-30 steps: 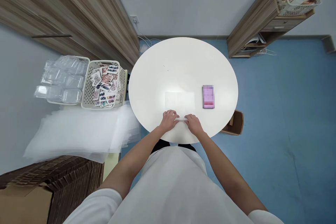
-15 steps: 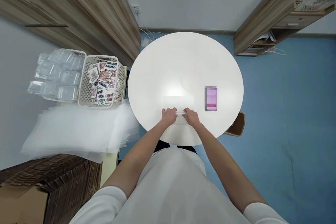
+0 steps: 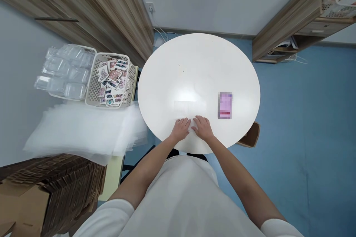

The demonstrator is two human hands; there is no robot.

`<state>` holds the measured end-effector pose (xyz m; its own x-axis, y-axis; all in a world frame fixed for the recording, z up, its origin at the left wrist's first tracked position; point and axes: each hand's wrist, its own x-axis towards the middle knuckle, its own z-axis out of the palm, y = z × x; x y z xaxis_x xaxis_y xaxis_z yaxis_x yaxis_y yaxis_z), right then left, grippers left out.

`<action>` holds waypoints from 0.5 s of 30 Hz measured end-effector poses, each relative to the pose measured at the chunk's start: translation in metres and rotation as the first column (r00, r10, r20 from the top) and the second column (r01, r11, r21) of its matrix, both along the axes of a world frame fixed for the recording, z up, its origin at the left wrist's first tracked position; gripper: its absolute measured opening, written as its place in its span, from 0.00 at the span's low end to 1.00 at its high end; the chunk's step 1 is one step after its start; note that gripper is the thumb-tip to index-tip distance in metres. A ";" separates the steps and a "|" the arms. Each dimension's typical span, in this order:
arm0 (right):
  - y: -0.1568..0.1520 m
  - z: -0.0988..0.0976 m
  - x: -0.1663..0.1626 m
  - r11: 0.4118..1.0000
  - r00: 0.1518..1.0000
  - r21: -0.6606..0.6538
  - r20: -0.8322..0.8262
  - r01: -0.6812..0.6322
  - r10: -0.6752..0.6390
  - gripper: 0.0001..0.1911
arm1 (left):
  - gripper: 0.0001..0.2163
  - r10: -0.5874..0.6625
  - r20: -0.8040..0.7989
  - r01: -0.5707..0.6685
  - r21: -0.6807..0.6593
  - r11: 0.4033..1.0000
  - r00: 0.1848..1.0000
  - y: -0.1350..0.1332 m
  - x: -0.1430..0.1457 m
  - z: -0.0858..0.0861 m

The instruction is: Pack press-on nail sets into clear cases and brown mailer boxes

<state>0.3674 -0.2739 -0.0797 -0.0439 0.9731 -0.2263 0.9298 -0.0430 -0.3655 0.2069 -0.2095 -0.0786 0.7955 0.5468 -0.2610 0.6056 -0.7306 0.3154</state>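
My left hand (image 3: 181, 128) and my right hand (image 3: 203, 127) lie side by side near the front edge of a round white table (image 3: 167, 77). Both have their fingers stretched flat, pressing on a thin clear plastic sheet or bag (image 3: 185, 107) that is hard to make out against the tabletop. A pink phone (image 3: 225, 105) lies flat on the table just right of my right hand.
To the left stand a white basket (image 3: 111, 81) full of small colourful cards, clear plastic trays (image 3: 62, 74), a pile of translucent sheets (image 3: 80, 129) and stacked cardboard (image 3: 41, 189). A small cardboard box (image 3: 251, 135) sits on the blue floor. Wooden cabinets stand at the back.
My hands have come together and flattened; earlier their fingers were curled on the near edge of the clear sheet. The view has shifted slightly.
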 end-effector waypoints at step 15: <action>-0.053 0.005 -0.021 0.983 0.986 -0.089 -0.068 -0.159 0.154 0.22 | 0.23 -0.116 0.046 0.120 -0.080 0.990 0.992 -0.035 -0.036 0.015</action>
<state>0.3466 -0.3265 -0.0746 -0.2104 0.9277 -0.3084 0.9039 0.0644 -0.4230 0.1709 -0.2442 -0.0635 0.8643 0.4265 -0.2667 0.5019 -0.7665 0.4007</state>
